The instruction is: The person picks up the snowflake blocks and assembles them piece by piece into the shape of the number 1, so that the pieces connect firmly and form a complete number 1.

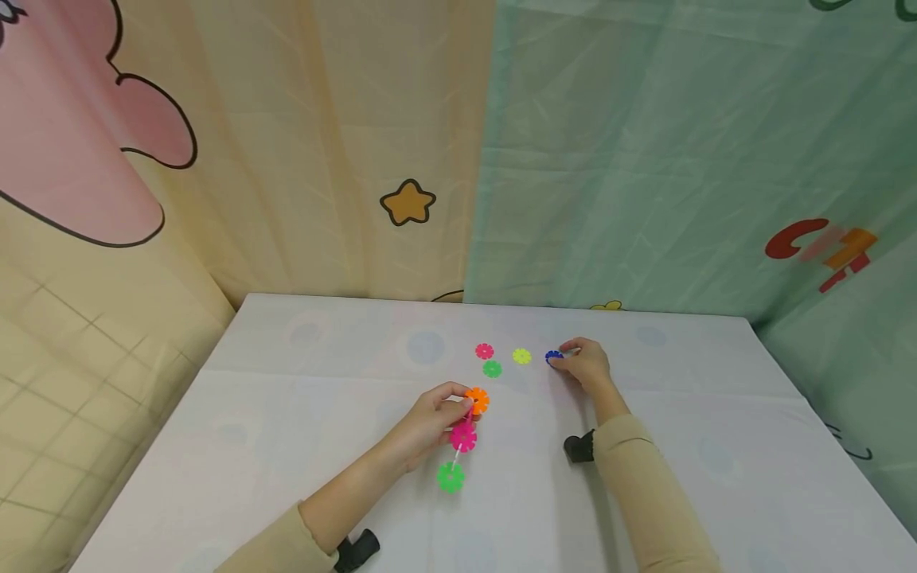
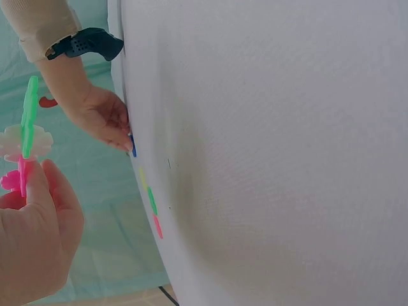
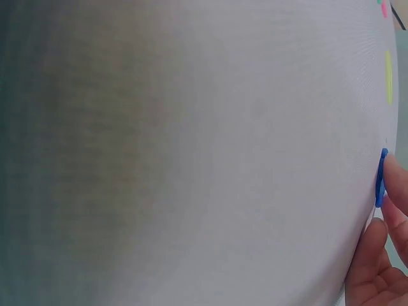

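Observation:
My left hand (image 1: 432, 422) pinches a joined chain of notched plastic building discs between thumb and fingers, raised above the table. In it are an orange disc (image 1: 477, 400) by the fingertips, a pink disc (image 1: 463, 436), a whitish disc (image 2: 25, 141) seen nearly edge-on in the head view, and a green disc (image 1: 450, 477) at the near end. Farther off to the right, my right hand (image 1: 589, 364) has its thumb and fingers at the edges of a blue disc (image 1: 553, 357), low at the tabletop. Fingers hide part of the blue disc.
Loose on the white-covered table (image 1: 301, 422) lie a pinkish-red disc (image 1: 484, 351), a green disc (image 1: 492, 368) and a yellow disc (image 1: 522, 356), left of the right hand. Behind the far edge hangs a printed curtain (image 1: 344, 159).

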Available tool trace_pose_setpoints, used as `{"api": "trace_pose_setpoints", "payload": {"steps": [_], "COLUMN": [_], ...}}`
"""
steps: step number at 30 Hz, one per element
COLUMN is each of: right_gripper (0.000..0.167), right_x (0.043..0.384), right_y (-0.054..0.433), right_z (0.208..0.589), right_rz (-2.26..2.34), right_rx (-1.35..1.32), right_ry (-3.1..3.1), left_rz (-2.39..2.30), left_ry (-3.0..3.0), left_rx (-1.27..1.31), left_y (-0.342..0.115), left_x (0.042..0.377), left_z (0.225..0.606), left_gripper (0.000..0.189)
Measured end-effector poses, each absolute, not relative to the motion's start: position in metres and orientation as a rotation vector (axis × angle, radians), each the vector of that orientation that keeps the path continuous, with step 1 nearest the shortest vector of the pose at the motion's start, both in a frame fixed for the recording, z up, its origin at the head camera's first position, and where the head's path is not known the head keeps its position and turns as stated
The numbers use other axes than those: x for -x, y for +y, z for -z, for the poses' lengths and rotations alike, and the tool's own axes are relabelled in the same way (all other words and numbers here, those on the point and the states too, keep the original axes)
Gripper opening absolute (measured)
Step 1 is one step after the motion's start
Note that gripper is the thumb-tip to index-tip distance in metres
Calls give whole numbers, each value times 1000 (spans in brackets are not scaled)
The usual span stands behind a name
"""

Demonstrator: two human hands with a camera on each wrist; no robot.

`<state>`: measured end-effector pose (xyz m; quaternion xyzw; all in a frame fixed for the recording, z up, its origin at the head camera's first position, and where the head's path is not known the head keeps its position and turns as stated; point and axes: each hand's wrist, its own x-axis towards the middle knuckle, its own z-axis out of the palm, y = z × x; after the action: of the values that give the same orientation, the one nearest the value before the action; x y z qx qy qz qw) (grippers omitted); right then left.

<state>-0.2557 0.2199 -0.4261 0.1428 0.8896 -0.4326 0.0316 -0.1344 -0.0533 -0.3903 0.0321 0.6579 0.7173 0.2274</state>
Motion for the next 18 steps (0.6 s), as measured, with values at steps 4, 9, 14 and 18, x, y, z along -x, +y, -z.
{"api": "trace_pose_setpoints", "payload": {"steps": [4,9,14,18], "right_gripper": [31,33,33,32], "right_x": [255,255,256,256], "right_y": [218,218,220,223], "right_z": [425,422,421,421], "right_rz": [1298,1280,1361,1414], "right_rx": [-431,-447,-429,-418], "right_ry": [2749,2710,2620,2543], "left_rz": [-1974,-1978,-1983,-1973], "left_ry": [1817,1817,1828,1834], "left_rx": [-81,-75,-91,-94], "left_y": [-53,-53,-53,-53], "left_x": [135,134,134,134], "left_z": [391,390,389,389], "left_gripper": [24,24,25,25]}}
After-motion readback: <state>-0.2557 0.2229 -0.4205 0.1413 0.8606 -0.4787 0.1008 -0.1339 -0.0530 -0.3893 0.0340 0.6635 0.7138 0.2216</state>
